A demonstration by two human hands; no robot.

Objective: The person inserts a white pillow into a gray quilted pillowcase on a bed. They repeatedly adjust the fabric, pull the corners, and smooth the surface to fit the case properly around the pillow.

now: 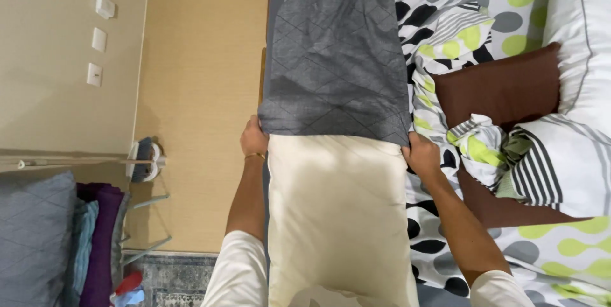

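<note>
Pillow (337, 218) half hidden by grey pillowcase (337, 52); bottom cropped.

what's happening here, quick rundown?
A person is working a dark grey quilted pillowcase over a cream pillow. The left hand and right hand each grip the case's open edge at a side. The far end is covered; most of the pillow is bare. It lies beside a spotted bedspread.

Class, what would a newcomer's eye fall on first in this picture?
A cream pillow fills the centre, half inside a grey quilted pillowcase. The left hand and right hand grip the pillowcase's open edge at either side. To the right lies a bedspread with black, grey and green spots.
</note>
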